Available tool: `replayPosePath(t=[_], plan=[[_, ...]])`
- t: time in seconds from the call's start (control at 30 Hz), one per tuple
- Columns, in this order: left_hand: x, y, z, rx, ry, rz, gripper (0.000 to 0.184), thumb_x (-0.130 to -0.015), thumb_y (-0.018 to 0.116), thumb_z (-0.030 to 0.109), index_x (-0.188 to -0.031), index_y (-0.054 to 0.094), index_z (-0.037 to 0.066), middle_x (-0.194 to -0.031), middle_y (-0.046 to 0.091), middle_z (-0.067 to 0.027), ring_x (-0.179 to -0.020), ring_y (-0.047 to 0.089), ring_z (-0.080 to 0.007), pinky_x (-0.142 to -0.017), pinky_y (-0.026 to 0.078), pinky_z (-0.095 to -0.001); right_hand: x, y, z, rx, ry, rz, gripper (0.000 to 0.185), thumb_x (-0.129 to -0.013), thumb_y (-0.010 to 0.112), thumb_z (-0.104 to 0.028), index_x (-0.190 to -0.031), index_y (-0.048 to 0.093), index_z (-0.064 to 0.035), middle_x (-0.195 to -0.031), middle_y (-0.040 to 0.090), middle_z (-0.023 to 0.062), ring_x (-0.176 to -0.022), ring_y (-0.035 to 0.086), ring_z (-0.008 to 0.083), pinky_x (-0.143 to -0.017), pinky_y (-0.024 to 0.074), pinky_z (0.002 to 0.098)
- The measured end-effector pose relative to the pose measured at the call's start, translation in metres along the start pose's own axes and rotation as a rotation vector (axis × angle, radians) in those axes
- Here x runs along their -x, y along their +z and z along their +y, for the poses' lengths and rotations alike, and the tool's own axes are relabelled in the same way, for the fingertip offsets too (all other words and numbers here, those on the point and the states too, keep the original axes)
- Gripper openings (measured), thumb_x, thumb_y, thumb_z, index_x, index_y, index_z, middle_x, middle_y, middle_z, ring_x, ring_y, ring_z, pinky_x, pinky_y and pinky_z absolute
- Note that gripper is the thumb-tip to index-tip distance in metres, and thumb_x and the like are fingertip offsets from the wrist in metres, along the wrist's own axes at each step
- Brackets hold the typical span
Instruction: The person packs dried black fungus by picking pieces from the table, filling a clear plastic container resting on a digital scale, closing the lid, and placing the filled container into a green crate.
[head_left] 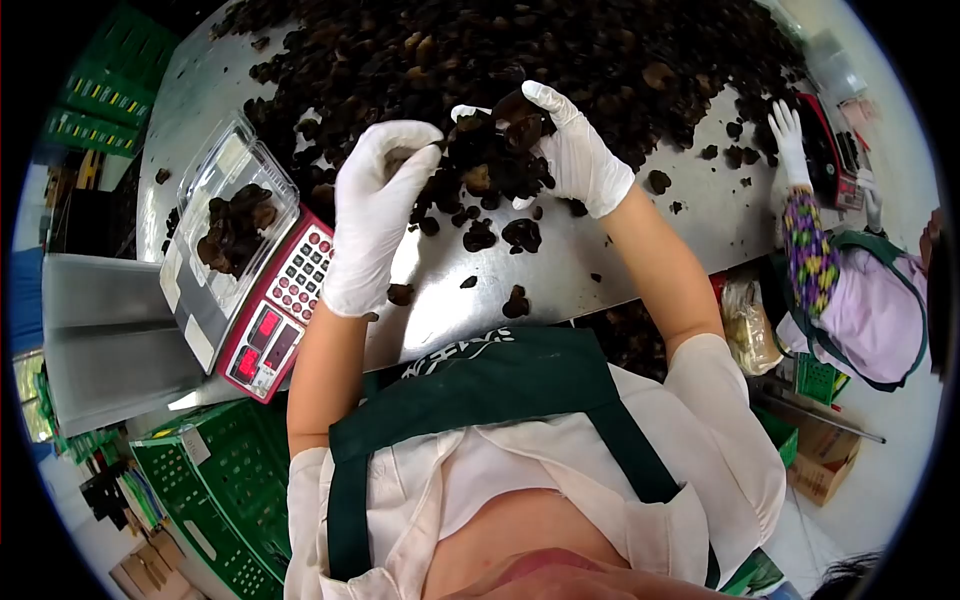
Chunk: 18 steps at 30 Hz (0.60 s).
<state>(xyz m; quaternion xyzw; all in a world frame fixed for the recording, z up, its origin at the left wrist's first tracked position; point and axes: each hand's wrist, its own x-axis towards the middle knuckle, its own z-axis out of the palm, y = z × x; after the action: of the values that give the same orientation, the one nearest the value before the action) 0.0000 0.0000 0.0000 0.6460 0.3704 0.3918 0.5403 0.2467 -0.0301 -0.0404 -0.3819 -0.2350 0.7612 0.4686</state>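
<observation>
My left hand [385, 210], in a white glove, is closed with its thumb and fingertips pinched together just left of the clump. Whatever is between the fingertips is too small or hidden to name. White-gloved as well, my right hand [580, 150] holds a clump of dark brown wood ear mushrooms [495, 155] above the metal table [440, 300]; its thumb points up and the other fingers are partly hidden behind the clump. Beside my left forearm, a clear plastic box [235, 165] with wood ear mushrooms inside sits on a red and white digital scale [285, 310].
A large heap of wood ear mushrooms [400, 60] covers the far side of the table. Green crates [215, 490] stand at lower left, more stacked [110, 90] at upper left. At right, a co-worker's gloved hand [788, 140] reaches near another red scale [825, 150].
</observation>
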Motion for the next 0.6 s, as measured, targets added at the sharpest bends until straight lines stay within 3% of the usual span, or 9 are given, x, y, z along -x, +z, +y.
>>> replayPosePath(t=[0.07, 0.17, 0.23, 0.3, 0.37, 0.43, 0.47, 0.53, 0.6], plan=[[0.014, -0.001, -0.001, 0.115, -0.055, 0.053, 0.016, -0.099, 0.067, 0.002, -0.115, 0.07, 0.0, -0.107, 0.072, -0.0016, -0.09, 0.065, -0.0067, -0.084, 0.053, -0.0212, 0.002, 0.001, 0.002, -0.071, -0.056, 0.087, 0.077, -0.098, 0.053, -0.064, -0.146, 0.059, -0.0042, -0.141, 0.067, 0.0129, -0.109, 0.071, 0.0251, -0.071, 0.0601, 0.0431], [0.046, 0.017, -0.001, -0.007, -0.027, -0.128, 0.024, -0.097, 0.067, 0.002, -0.12, 0.07, 0.002, -0.108, 0.072, -0.0066, -0.098, 0.068, -0.0131, -0.088, 0.054, -0.027, 0.016, 0.007, -0.005, 0.023, -0.113, 0.275, 0.071, -0.099, 0.054, -0.062, -0.138, 0.065, -0.0044, -0.135, 0.069, 0.0138, -0.103, 0.071, 0.0253, -0.07, 0.0599, 0.0434], [0.062, 0.038, -0.004, -0.062, -0.061, -0.621, 0.034, -0.096, 0.068, 0.006, -0.13, 0.066, 0.004, -0.114, 0.071, -0.0109, -0.11, 0.068, -0.0229, -0.096, 0.054, -0.0335, 0.014, -0.001, -0.011, -0.036, -0.091, 0.211, 0.066, -0.099, 0.056, -0.062, -0.13, 0.067, -0.0052, -0.131, 0.071, 0.0142, -0.1, 0.071, 0.0269, -0.074, 0.0606, 0.043], [0.078, 0.059, -0.015, -0.18, 0.34, -0.781, 0.043, -0.096, 0.069, 0.012, -0.138, 0.06, 0.007, -0.121, 0.069, -0.0123, -0.114, 0.065, -0.0311, -0.098, 0.052, -0.0384, 0.019, 0.0, -0.014, -0.076, -0.041, 0.197, 0.064, -0.098, 0.057, -0.061, -0.129, 0.067, -0.0054, -0.13, 0.071, 0.0147, -0.104, 0.071, 0.0272, -0.076, 0.0607, 0.0424], [0.076, 0.051, -0.019, -0.224, 0.446, -0.765, 0.047, -0.095, 0.069, 0.014, -0.14, 0.057, 0.008, -0.12, 0.067, -0.0139, -0.106, 0.065, -0.0352, -0.092, 0.053, -0.0425, 0.012, -0.002, -0.011, -0.096, -0.058, 0.145, 0.065, -0.098, 0.057, -0.061, -0.133, 0.065, -0.0065, -0.133, 0.069, 0.0154, -0.109, 0.07, 0.0303, -0.078, 0.0603, 0.0475], [0.066, 0.032, -0.02, -0.316, 0.281, -0.739, 0.043, -0.096, 0.069, 0.014, -0.137, 0.06, 0.008, -0.111, 0.067, -0.0146, -0.097, 0.067, -0.0358, -0.085, 0.054, -0.0442, 0.004, -0.003, -0.009, -0.149, -0.096, 0.043, 0.068, -0.097, 0.057, -0.062, -0.14, 0.061, -0.0089, -0.139, 0.065, 0.0166, -0.119, 0.067, 0.0366, -0.083, 0.0594, 0.0577], [0.068, 0.02, -0.011, -0.272, 0.235, -0.663, 0.038, -0.095, 0.067, 0.01, -0.132, 0.062, 0.006, -0.104, 0.066, -0.015, -0.091, 0.067, -0.0344, -0.079, 0.055, -0.0429, 0.004, 0.002, -0.009, -0.145, -0.09, 0.037, 0.068, -0.097, 0.057, -0.062, -0.14, 0.061, -0.0089, -0.139, 0.065, 0.0166, -0.119, 0.067, 0.0366, -0.083, 0.0594, 0.0577], [0.074, -0.005, -0.003, -0.27, 0.202, -0.595, 0.036, -0.095, 0.067, 0.008, -0.131, 0.063, 0.006, -0.102, 0.066, -0.0143, -0.09, 0.067, -0.0327, -0.078, 0.055, -0.0409, 0.005, 0.016, -0.01, -0.121, -0.068, -0.06, 0.071, -0.101, 0.054, -0.057, -0.143, 0.057, -0.0002, -0.143, 0.063, 0.0196, -0.124, 0.065, 0.0391, -0.098, 0.0571, 0.0499], [0.086, -0.029, 0.007, -0.222, 0.105, -0.487, 0.034, -0.095, 0.066, 0.003, -0.129, 0.066, 0.005, -0.1, 0.067, -0.0124, -0.088, 0.066, -0.0279, -0.079, 0.054, -0.0358, -0.009, 0.024, -0.005, -0.149, -0.071, -0.114, 0.071, -0.102, 0.053, -0.055, -0.143, 0.056, 0.0033, -0.143, 0.062, 0.0212, -0.125, 0.065, 0.0392, -0.104, 0.0546, 0.0457]])
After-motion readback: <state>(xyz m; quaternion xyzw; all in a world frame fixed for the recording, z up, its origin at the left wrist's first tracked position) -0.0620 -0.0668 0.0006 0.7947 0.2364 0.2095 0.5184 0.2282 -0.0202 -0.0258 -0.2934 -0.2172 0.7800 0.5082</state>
